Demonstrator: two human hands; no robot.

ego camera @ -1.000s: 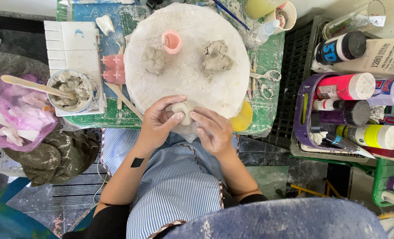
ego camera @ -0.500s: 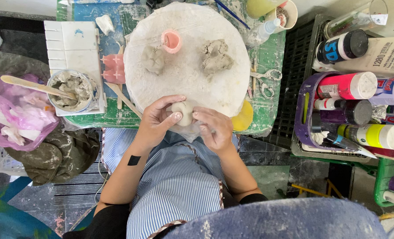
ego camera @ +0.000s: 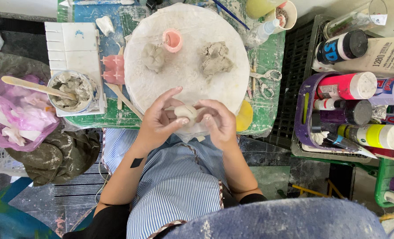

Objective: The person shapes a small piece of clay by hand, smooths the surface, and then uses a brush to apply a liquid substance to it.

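Observation:
A small pale ball of clay (ego camera: 186, 111) sits between both my hands at the near edge of a round white work board (ego camera: 186, 79). My left hand (ego camera: 158, 120) cups it from the left, thumb and fingertips pressed against it. My right hand (ego camera: 219, 121) grips it from the right, with the fingers curled around it. Farther back on the board lie a grey shaped clay lump (ego camera: 153, 56), a rougher grey lump (ego camera: 215, 58) and a small pink cup (ego camera: 173, 40).
A tub of wet clay (ego camera: 72, 90) with a wooden stick (ego camera: 28, 85) stands at left, beside a white palette (ego camera: 74, 46) and pink plastic bag (ego camera: 15, 115). Scissors (ego camera: 264, 80) lie right of the board. A purple basket (ego camera: 304, 116) of paint bottles stands at right.
Both hands have turned the clay ball between them; the left fingers have spread and lifted, and the right hand has closed in nearer the ball.

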